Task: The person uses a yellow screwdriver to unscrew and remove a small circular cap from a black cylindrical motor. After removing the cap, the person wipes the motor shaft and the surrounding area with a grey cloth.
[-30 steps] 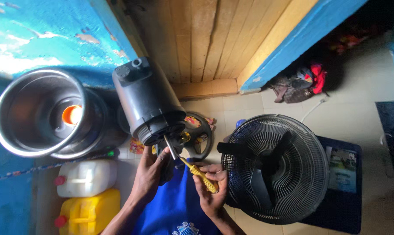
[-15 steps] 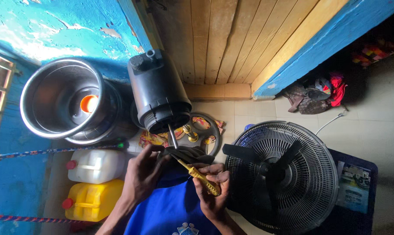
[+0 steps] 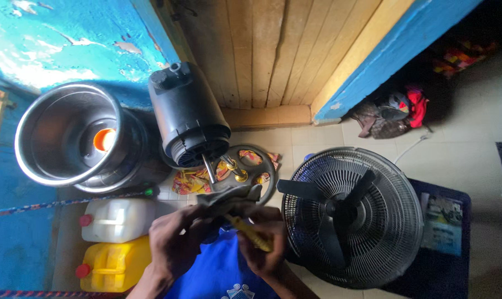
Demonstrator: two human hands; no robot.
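1 screwdriver (image 3: pixel 250 233), 2 hands, 1 cloth (image 3: pixel 229 197)

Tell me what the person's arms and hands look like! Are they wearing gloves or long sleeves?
No gloves and no long sleeves. The left hand and the right hand are both bare, and so are the forearms that show at the bottom of the picture. No watch, ring or bracelet can be seen. Between the arms there is bright blue clothing with a small white pattern near the lower edge.
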